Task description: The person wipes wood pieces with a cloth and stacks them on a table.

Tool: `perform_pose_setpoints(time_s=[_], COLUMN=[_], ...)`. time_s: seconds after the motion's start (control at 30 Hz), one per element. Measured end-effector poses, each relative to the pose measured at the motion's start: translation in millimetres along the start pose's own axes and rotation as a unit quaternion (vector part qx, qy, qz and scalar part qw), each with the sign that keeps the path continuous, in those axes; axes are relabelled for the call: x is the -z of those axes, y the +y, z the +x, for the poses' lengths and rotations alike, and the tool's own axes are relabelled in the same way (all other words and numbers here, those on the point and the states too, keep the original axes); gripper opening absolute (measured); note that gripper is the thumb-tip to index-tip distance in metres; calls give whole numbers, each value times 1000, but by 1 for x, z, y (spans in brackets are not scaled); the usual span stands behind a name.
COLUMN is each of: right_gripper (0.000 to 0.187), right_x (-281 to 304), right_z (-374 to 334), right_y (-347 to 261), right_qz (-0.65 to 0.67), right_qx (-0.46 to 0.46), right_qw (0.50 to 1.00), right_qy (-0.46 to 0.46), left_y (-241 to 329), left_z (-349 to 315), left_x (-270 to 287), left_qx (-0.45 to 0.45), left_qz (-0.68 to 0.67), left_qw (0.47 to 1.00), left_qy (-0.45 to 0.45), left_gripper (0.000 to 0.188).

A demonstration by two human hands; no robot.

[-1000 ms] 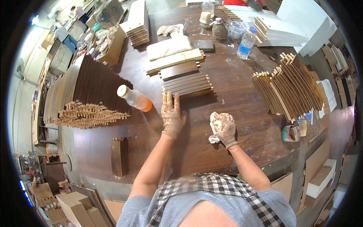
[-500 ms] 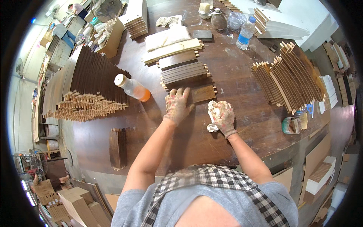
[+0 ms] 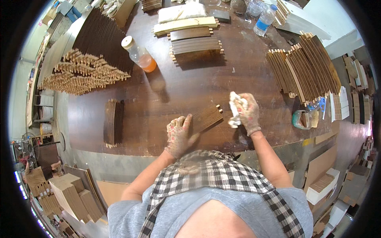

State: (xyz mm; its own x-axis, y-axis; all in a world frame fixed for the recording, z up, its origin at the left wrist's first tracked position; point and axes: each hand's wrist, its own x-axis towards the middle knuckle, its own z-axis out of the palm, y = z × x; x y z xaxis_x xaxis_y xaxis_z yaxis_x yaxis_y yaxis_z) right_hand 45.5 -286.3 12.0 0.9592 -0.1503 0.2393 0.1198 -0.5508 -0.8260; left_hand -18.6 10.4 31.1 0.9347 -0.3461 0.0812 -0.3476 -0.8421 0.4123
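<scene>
The left hand (image 3: 178, 135), in a stained work glove, is gripping the near left end of a dark wooden board (image 3: 209, 118), fingers and thumb closing on it. The board is lying at a slant near the middle of the desk's (image 3: 190, 91) near side, its far right end showing two pale pegs. The right hand (image 3: 247, 113), gloved alike, is curling its fingers around a crumpled white cloth (image 3: 235, 111), pinching it together. The cloth is hanging just to the right of the pegged end, with a narrow gap showing between them.

Farther off, beyond the left hand, a small row of dark pegged boards (image 3: 196, 47) is lying near a pale board (image 3: 185, 26), and a folded white pad (image 3: 181, 13) is resting on the far side of that. A bottle of orange liquid (image 3: 139, 55) is standing to the left of the row. A tall stack of dark boards (image 3: 97, 39) is filling the far left, its pale pegs pointing near, while a smaller bundle (image 3: 113, 122) is sitting near the left edge. On the right, another stack of pegged boards (image 3: 313, 67) is leaning in a fan, with a greenish container (image 3: 301, 119) sitting on its near side. A water bottle (image 3: 265, 20) is standing at the far right.
</scene>
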Motion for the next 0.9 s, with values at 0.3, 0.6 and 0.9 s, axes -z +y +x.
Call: perform_pose_setpoints(time_s=[0.3,0.6,0.9], right_gripper=[17,29,26], right_x=[-11,-42,-11], right_z=[1,-14,-23], right_y=[32,-48,0], right_qz=[-202,-91,-87], right_qx=[168,285,312], right_qw=[965,950,936], right_qy=[-12,-92,-140], left_y=[7,-18,-13], left_z=[-11,-51,-53], left_x=[-1,-17,-17], left_qx=[11,38,61], left_qz=[-12,-126,-128], left_qw=[999,981,981], left_qy=[37,141,135], left_gripper=[90,117,105])
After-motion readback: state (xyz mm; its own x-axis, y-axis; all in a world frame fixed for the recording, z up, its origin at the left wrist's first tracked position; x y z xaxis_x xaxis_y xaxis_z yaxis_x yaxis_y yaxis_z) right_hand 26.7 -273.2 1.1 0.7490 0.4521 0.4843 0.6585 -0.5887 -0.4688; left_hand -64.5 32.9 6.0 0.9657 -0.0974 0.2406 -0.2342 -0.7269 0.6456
